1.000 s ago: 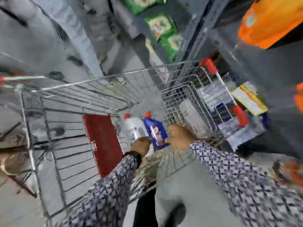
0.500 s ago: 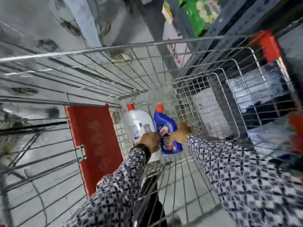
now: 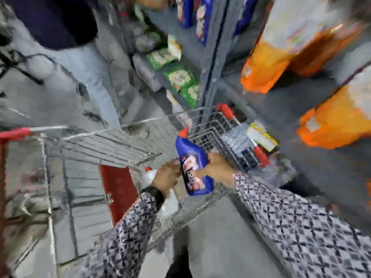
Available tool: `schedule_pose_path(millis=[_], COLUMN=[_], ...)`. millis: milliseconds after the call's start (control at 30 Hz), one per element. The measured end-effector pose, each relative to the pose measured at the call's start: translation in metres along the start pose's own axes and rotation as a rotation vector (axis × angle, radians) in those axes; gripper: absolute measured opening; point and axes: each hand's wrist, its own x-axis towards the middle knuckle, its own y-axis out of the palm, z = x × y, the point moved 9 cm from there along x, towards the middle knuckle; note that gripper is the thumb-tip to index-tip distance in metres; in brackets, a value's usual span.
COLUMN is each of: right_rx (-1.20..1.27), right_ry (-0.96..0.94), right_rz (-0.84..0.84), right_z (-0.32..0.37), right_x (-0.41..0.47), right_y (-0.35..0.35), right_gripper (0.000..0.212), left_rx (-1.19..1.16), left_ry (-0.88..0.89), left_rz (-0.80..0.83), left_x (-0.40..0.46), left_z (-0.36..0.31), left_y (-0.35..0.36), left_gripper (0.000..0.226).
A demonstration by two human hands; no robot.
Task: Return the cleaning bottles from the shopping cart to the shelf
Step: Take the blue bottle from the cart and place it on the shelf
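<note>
Your right hand [image 3: 215, 169] grips the blue bottle [image 3: 192, 169] above the cart [image 3: 112, 137] rim; left hand [image 3: 166, 176] clasps the white bottle [image 3: 149, 175].

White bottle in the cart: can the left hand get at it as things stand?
Probably yes. The left hand is right over the white bottle, and the cart is open above it. The blue bottle sits off to the right in the right hand. Blur hides whether the left hand already holds it.
</note>
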Motion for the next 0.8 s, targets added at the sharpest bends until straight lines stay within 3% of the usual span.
schedule_pose_path(millis=[67, 233, 367, 500, 633, 800], right_rx=[0.138, 0.328, 0.396, 0.452, 0.429, 0.407], right_ry=[-0.113, -0.381, -0.601, -0.789, -0.870, -0.845], right_rz=[-0.045, -0.264, -0.518, -0.742, -0.933, -1.054], right_z=[0.026, 0.079, 0.092, 0.088, 0.069, 0.053], right_x=[-0.069, -0.266, -0.420, -0.545, -0.614, -0.640], right_y=[-0.041, -0.156, -0.240, -0.290, -0.309, -0.321], right_gripper=[0.039, 0.029, 0.034, 0.042, 0.046, 0.047], left_rx=[-0.121, -0.105, -0.078, -0.030, -0.021, 0.008], left_ry=[0.107, 0.457, 0.765, 1.045, 1.183, 1.195], left_rz=[-0.010, 0.207, 0.426, 0.560, 0.614, 0.736], left_x=[-0.070, -0.221, -0.333, -0.432, -0.479, -0.489], left_z=[-0.056, -0.174, -0.252, -0.305, -0.322, -0.327], left_y=[0.027, 0.127, 0.211, 0.279, 0.321, 0.352], left_gripper=[0.026, 0.032, 0.055, 0.059, 0.064, 0.060])
